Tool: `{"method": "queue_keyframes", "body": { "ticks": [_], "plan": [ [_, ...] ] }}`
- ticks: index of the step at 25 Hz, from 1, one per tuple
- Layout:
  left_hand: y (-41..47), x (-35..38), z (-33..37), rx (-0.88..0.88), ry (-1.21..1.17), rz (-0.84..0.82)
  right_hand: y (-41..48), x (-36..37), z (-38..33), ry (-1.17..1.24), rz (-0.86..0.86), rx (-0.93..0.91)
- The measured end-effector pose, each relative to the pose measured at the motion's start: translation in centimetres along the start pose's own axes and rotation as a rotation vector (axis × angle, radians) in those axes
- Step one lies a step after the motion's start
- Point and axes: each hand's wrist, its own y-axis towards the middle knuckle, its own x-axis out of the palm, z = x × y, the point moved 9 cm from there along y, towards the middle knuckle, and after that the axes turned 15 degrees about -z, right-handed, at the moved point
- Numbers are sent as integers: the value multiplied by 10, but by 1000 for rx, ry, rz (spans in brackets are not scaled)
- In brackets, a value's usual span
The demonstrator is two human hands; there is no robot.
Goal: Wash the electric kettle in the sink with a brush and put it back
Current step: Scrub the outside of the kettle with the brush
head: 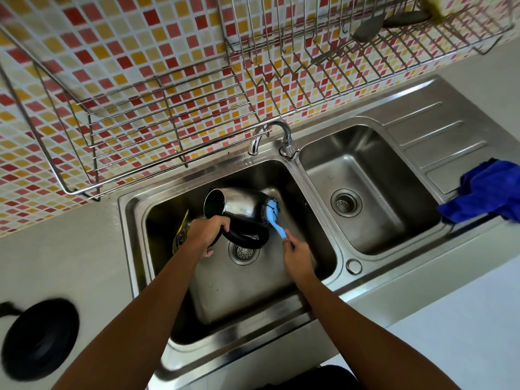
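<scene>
Kettle (242, 205) is held tipped sideways in the left basin of the sink (239, 291), handle gripped by the left hand (206, 229), so its bottom end can be scrubbed with the blue brush (274, 216) clutched in the right hand (298, 253).
</scene>
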Motion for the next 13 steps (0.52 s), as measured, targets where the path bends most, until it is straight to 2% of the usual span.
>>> {"method": "queue_keyframes", "body": {
  "ticks": [3, 6, 10, 12, 13],
  "plan": [
    [2, -6, -4, -3, -15, 7, -4, 5, -16, -86, -72, -83],
    [1, -4, -4, 8, 8, 2, 1, -7, -4, -158, 41, 70],
    [1, -7, -9, -1, -26, 2, -18, 27, -44, -180, -169, -185],
    [1, -11, -13, -2, -30, 4, -12, 21, -44, -278, -122, -169],
    [0, -11, -14, 3, -27, 9, -4, 11, -39, -335, -54, -81]
  ]
}}
